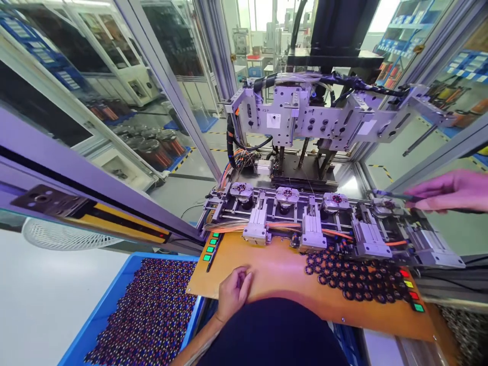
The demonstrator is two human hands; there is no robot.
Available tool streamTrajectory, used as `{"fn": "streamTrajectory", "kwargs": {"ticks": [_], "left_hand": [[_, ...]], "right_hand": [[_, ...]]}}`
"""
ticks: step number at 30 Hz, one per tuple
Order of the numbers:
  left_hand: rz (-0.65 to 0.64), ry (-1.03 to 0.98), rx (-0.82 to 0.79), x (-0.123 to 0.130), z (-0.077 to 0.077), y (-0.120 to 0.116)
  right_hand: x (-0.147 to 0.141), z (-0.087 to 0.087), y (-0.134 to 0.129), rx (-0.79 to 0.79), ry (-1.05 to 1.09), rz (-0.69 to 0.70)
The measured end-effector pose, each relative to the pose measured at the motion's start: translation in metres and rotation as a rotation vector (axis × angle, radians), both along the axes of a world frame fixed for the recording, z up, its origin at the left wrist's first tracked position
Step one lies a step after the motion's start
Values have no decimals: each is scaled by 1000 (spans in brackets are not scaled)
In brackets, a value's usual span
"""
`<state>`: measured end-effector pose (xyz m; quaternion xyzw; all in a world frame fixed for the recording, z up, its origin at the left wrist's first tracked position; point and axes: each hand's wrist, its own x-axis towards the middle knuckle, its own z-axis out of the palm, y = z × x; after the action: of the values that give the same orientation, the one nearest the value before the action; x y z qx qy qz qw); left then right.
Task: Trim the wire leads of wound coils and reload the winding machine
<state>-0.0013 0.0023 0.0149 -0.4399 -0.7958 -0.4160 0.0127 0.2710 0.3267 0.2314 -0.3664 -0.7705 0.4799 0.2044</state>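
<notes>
My left hand (233, 291) rests at the front edge of the orange-brown work board (263, 264), its fingers curled in and nothing showing in them. At the far right, my right hand (453, 192) grips a slim, dark, pen-like tool (396, 195). The tool points left, with its tip just above the rightmost round fixture (388, 206); I cannot tell whether they touch. Three more fixtures to the left each carry a small ring-shaped part, such as the leftmost part (241, 188). Many dark rings with copper-coloured middles (358, 277) lie on the board's right half.
A blue bin (131, 262) full of small dark parts stands at lower left. Metal clamp blocks (313, 231) line the board's back. Above the fixtures hangs a machine head (305, 119) with cables. Lit green buttons (209, 250) sit left; red, yellow and green buttons (409, 284) sit right.
</notes>
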Motion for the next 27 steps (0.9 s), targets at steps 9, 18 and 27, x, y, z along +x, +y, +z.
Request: {"fn": "streamTrajectory", "kwargs": {"ticks": [9,18,27], "left_hand": [[-8,-56,-104,8,-5,2],[-248,-4,-258,51,12,14],[-121,81,-367,47,1,-6]], "right_hand": [[-14,-98,-116,-534,74,251],[-98,-211,-176,-554,158,193],[-82,-204,-192,-115,44,384]]}}
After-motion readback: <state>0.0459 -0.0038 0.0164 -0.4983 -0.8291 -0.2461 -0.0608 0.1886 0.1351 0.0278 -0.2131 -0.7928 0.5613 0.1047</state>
